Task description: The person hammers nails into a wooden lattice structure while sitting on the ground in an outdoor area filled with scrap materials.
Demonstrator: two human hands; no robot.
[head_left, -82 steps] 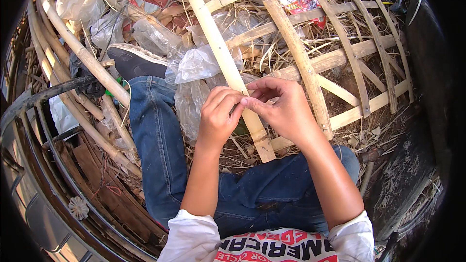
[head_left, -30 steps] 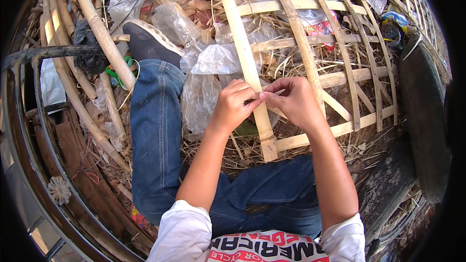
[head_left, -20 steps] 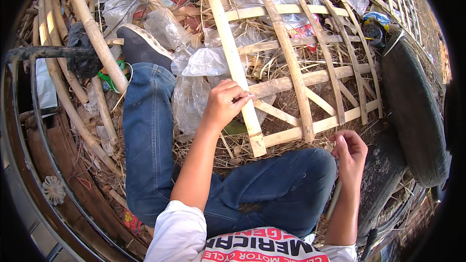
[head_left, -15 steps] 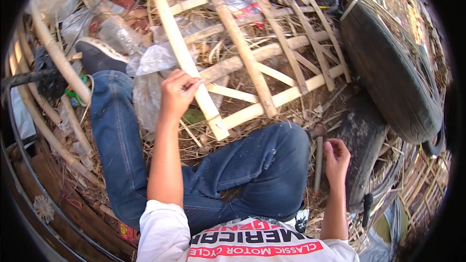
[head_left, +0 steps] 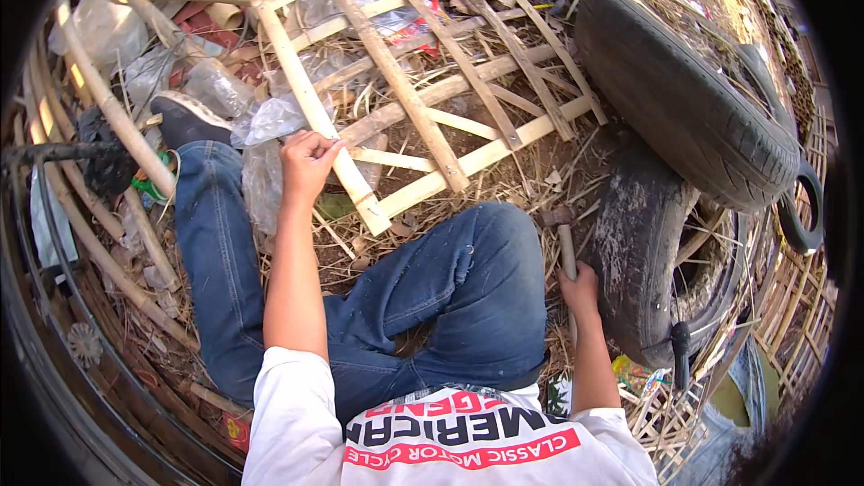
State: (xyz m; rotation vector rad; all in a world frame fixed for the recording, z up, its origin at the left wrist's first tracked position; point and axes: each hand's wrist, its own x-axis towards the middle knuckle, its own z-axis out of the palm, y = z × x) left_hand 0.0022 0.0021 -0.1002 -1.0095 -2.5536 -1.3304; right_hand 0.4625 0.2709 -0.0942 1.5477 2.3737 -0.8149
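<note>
Right hand (head_left: pixel 580 288) is closed around a hammer (head_left: pixel 564 247) handle beside the right knee, head resting in straw next to a tyre (head_left: pixel 648 252). Left hand (head_left: pixel 308 162) grips a slat of the bamboo frame (head_left: pixel 405 99), which lies flat ahead on littered ground.

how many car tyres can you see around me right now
2. One tyre lies at upper right beside the bamboo frame; a second, muddy tyre sits below it, next to the right hand. More may be hidden past the picture's edge.
</note>
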